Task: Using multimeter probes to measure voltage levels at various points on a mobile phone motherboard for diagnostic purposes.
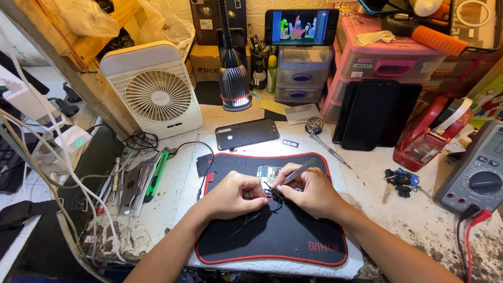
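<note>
My left hand (234, 195), fingers curled, pinches thin black wires (262, 207) at frame ctr. My right hand (309, 191) grips tweezers (299, 170), tips on the small opened phone (269, 173) lying on the black mat (277, 236), lower ctr. White fan (157, 94) upper left.

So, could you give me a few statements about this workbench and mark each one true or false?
1. The right hand holds tweezers. True.
2. Both hands work over a black mat with a red edge. True.
3. The fan stands to the right of the mat. False: it stands to the left, behind.
4. The left hand holds a screwdriver. False: it pinches a thin black wire by the small board.
5. A phone lies behind the mat. True.
</note>
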